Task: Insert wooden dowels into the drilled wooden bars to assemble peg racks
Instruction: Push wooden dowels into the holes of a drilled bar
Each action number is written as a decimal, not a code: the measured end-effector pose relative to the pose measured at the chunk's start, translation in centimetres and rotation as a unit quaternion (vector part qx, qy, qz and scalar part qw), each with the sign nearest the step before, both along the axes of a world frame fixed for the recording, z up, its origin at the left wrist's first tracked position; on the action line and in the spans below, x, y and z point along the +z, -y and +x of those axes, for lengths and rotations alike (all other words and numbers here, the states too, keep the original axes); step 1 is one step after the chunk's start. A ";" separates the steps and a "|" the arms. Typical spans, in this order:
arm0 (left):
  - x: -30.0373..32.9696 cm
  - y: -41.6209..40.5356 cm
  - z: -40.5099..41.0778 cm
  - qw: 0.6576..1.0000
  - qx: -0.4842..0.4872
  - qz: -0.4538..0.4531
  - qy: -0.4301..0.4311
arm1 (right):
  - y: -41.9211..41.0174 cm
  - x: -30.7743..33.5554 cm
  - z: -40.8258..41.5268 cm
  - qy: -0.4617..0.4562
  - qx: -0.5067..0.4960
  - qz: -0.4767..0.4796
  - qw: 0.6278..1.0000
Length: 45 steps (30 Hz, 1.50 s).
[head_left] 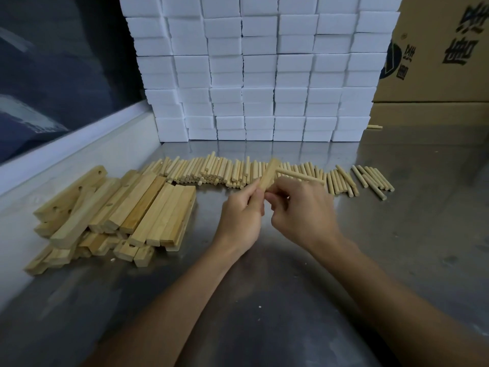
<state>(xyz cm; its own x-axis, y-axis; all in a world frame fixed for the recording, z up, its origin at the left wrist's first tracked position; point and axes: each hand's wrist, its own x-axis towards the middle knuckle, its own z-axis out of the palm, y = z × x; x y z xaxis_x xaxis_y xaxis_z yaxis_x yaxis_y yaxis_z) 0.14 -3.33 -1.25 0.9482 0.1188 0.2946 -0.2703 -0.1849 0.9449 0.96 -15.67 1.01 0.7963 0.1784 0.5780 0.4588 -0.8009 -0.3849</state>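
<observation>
While my left hand [239,211] is gripping a drilled wooden bar [268,174] above the worktop [291,274], my right hand [301,207] is pinching a dowel [300,175] against it; next, I'm judging, comes seating it squarely in a hole.

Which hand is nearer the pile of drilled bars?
Left. The left hand holds a wooden bar just right of the pile of drilled bars. The right hand, with a dowel, sits farther right, beyond the left.

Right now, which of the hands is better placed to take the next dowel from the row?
The right hand, probably: the dowel row runs just beyond it, while the left hand grips the bar.
</observation>
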 end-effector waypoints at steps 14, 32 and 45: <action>-0.3 -1.3 0.8 0.985 0.012 -0.112 -0.132 | 0.8 1.3 1.4 -0.347 0.118 0.476 0.799; 0.6 -2.4 1.1 0.922 0.040 -0.329 -0.200 | 5.6 -2.3 4.8 -0.163 -0.156 0.144 0.963; 0.7 -2.3 1.2 0.893 0.022 -0.387 -0.230 | 7.3 -3.7 8.0 -0.118 -0.259 -0.002 0.959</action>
